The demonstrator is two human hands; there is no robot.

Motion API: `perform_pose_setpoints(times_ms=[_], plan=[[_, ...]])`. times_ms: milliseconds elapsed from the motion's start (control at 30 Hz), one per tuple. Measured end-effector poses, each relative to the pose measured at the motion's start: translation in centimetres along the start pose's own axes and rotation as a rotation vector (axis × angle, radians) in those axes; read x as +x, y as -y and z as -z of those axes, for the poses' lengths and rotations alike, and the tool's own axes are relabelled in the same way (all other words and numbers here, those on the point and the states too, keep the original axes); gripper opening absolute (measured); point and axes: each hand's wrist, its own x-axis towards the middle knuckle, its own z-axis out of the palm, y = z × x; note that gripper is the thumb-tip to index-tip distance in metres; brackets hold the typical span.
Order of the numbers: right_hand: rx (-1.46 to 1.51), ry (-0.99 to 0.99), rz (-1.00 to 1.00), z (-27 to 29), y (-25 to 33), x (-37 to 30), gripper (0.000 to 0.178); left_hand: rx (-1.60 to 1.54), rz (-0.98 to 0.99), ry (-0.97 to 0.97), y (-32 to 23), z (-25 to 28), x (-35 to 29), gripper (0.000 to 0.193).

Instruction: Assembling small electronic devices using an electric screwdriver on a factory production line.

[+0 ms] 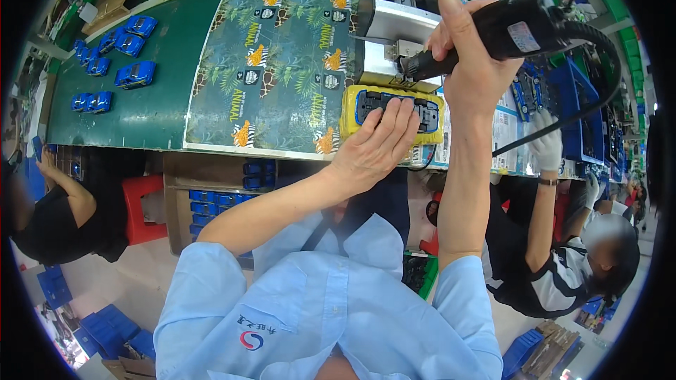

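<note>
A toy car [365,103] lies with its black underside up in a yellow holder [348,125] at the table's near edge. The fingers of my left hand [373,144] press together over the car and hold it down; its thumb is hidden. My right hand [479,63] is wrapped round a black electric screwdriver [520,28], the thumb pointing away from me. The screwdriver lies slanted, its narrow end toward the left, by the front of a metal box [380,63] just beyond the holder. Whether the tip touches the box I cannot tell.
Several blue toy cars [135,74] stand on the green table [162,116] at the left. A printed animal-pattern sheet [274,63] covers the middle. The screwdriver's black cable [611,91] loops at the right. Co-workers sit on both sides; one gloved hand [546,144] is near blue bins [574,109].
</note>
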Motion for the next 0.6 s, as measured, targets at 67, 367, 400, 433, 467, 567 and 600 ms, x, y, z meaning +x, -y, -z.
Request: perform_pose_setpoints(times_ms=[67, 367, 400, 433, 467, 567, 600], plan=[[0.034, 0.016, -0.053, 0.5, 0.7, 0.0, 0.012, -0.007, -0.002, -0.007, 0.0, -0.3, -0.1, 0.052], [0.176, -0.125, -0.092, 5.0, 3.8, -2.7, 0.015, -0.033, 0.000, 0.031, 0.1, -0.1, -0.1, 0.057], [0.172, -0.126, -0.084, 5.3, 3.7, -2.9, 0.016, -0.028, 0.000, 0.034, 0.1, -0.1, -0.1, 0.057], [0.168, -0.131, -0.083, 5.6, 3.5, -3.1, 0.016, -0.022, 0.002, 0.036, 0.1, -0.1, -0.1, 0.057], [0.166, -0.130, -0.090, 5.7, 3.3, -3.2, 0.016, -0.025, -0.002, 0.037, 0.1, -0.2, -0.1, 0.057], [0.183, -0.135, -0.114, 5.5, 2.7, -3.5, 0.016, -0.034, 0.007, 0.037, -0.1, -0.3, -0.1, 0.057], [0.157, -0.138, -0.138, 5.5, 2.4, -3.7, 0.017, -0.034, 0.011, 0.034, -0.1, -0.4, -0.1, 0.057]])
